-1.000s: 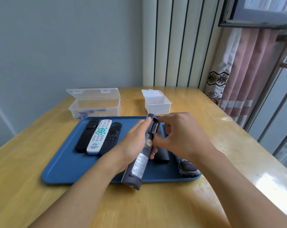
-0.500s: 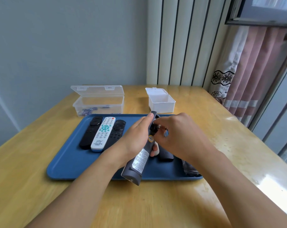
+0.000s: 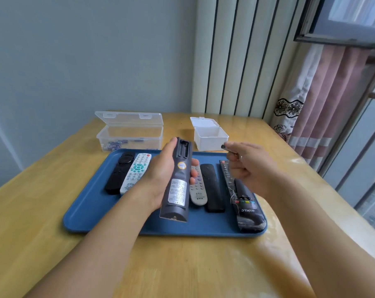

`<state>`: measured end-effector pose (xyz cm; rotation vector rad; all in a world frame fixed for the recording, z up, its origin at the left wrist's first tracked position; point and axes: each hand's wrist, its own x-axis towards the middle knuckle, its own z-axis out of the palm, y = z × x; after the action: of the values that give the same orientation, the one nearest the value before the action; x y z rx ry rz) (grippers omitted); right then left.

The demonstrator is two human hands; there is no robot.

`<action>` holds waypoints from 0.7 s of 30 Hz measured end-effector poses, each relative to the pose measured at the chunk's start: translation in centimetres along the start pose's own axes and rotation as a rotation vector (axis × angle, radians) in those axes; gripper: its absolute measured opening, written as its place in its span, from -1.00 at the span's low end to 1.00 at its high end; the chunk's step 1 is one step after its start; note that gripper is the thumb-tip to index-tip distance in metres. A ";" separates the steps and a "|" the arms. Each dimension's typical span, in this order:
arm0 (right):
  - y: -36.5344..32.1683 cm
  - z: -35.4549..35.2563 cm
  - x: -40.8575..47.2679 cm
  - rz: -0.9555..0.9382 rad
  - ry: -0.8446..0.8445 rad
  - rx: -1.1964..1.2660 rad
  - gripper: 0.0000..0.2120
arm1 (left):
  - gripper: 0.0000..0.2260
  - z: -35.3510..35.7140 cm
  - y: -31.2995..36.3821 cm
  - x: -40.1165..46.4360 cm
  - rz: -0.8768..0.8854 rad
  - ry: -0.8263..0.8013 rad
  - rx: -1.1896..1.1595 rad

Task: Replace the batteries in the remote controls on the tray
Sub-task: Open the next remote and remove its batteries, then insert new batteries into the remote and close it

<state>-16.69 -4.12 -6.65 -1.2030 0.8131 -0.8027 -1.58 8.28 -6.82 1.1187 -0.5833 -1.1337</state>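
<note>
My left hand (image 3: 160, 175) grips a dark grey remote (image 3: 178, 181) back side up above the blue tray (image 3: 89, 211); its battery bay at the top is uncovered and looks empty. My right hand (image 3: 246, 166) has come away to the right and pinches a small battery (image 3: 227, 148) at its fingertips, near the white box (image 3: 210, 136). On the tray lie a black remote (image 3: 119, 173), a white remote with teal buttons (image 3: 136, 173), a grey remote (image 3: 197, 190), a black remote (image 3: 212, 188) and a long dark remote (image 3: 244, 198).
A clear lidded box (image 3: 129, 134) with blue batteries inside stands open behind the tray's left end. The small white box stands open behind its right end. The wooden table (image 3: 31, 222) reaches to a wall, with curtains and a window at the right.
My right hand has pulled away from the remote's battery bay to the right, with a battery pinched in it. The remote has turned so that its bay faces me.
</note>
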 end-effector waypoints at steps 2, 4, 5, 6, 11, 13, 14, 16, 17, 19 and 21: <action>-1.5 -0.1 2.5 0.075 -0.020 -0.081 -0.91 | -0.58 -0.7 0.6 0.4 0.014 0.044 -0.049; -3.0 0.6 5.8 0.070 -0.020 -0.184 -0.87 | -0.60 -1.6 1.0 0.8 0.023 0.073 -0.094; -3.8 1.0 7.4 0.047 -0.003 -0.268 -0.84 | -0.60 -2.0 1.1 1.0 0.029 0.080 -0.109; -4.6 1.5 9.0 0.030 0.014 -0.379 -0.82 | -0.61 -2.5 1.3 1.3 0.035 0.089 -0.123; -6.1 3.2 14.3 0.071 -0.102 -1.030 -0.72 | -0.63 -4.3 1.6 2.4 0.044 0.117 -0.171; -6.3 3.7 15.2 0.061 -0.154 -1.285 -0.62 | -0.61 -4.8 1.8 2.8 0.048 0.136 -0.185; -6.4 3.9 15.3 0.029 -0.160 -1.380 -0.60 | -0.60 -5.1 1.8 3.0 0.044 0.141 -0.192; -6.6 4.4 15.0 -0.106 -0.140 -1.506 -0.63 | -0.57 -5.5 2.1 3.2 0.028 0.145 -0.206; -6.7 4.9 14.6 -0.207 -0.116 -1.522 -0.65 | -0.56 -5.6 2.3 3.1 0.024 0.161 -0.210; -6.5 6.3 13.3 -0.394 -0.089 -1.389 -0.73 | -0.59 -6.4 3.0 3.2 0.061 0.216 -0.228; -5.9 9.7 11.2 -0.507 -0.228 -1.173 -0.80 | -0.61 -8.4 4.0 3.1 0.120 0.306 -0.251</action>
<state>-3.38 -10.41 -0.44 -2.5665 0.7963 -0.5293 8.20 8.74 -6.79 1.0003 -0.2571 -0.8824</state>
